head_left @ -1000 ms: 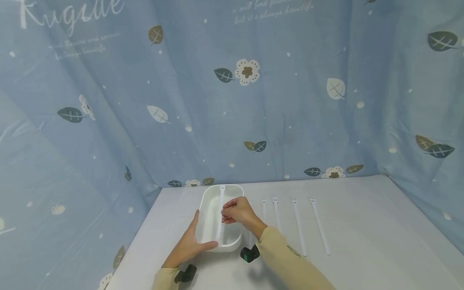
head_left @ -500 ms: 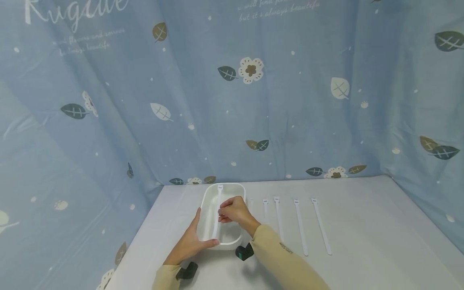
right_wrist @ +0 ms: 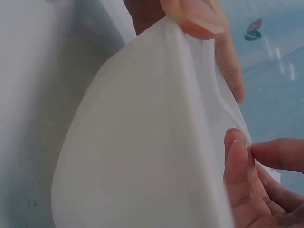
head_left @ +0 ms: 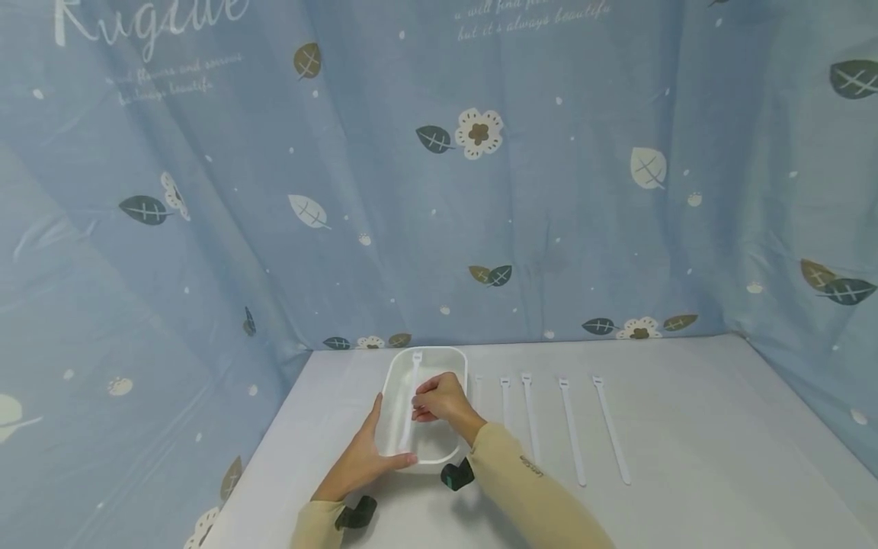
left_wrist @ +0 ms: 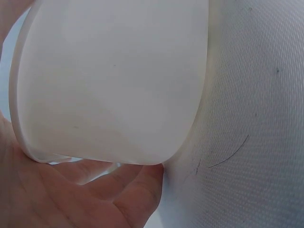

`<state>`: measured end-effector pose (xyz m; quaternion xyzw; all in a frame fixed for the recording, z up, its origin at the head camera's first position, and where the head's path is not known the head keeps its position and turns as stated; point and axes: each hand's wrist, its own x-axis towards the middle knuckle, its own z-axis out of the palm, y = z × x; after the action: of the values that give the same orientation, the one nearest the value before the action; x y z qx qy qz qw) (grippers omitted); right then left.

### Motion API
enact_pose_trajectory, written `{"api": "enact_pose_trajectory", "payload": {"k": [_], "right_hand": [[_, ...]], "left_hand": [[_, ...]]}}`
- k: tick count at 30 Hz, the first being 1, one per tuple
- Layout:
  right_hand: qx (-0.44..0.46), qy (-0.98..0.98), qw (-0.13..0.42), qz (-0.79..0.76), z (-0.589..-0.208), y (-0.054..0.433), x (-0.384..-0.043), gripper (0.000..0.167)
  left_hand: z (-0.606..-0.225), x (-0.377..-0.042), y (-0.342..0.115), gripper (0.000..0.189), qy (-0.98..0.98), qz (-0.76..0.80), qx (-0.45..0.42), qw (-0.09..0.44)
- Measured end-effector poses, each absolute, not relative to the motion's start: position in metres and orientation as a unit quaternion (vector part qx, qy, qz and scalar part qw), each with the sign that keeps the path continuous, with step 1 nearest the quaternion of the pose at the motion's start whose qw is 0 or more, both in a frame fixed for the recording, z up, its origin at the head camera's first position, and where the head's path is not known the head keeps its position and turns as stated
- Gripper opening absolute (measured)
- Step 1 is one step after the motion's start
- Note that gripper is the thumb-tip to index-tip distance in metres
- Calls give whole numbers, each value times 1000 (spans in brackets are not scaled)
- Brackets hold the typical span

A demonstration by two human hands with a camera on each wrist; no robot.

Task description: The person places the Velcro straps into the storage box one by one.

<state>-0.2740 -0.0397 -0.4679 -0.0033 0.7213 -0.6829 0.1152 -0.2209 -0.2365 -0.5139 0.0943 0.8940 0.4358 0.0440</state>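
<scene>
White tray [head_left: 434,447] stands left of the other strips [head_left: 572,432] on the desk [head_left: 675,412]; left grip [head_left: 366,456] holds its near-left corner, I judge to steady it. Right grip [head_left: 444,398] pinches one strip [head_left: 408,431] lengthwise within the tray, presumably for fit; bottom contact I cannot tell.

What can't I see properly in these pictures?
Head view: the lower ends of some white table strips are hidden by the right sleeve.
Head view: the top of the big curtain lettering is cut off by the picture's edge.
Head view: the dark marks on strips are too small to read.
Left wrist view: the white tray's inside is hidden by its wall.
</scene>
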Motion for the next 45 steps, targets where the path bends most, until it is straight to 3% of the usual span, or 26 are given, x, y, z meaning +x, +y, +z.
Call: {"api": "enact_pose_trajectory", "payload": {"k": [45], "right_hand": [[-2, 777, 126, -617, -486, -54, -273, 7]], "left_hand": [[-515, -221, -236, 135, 889, 446, 99, 44]]}}
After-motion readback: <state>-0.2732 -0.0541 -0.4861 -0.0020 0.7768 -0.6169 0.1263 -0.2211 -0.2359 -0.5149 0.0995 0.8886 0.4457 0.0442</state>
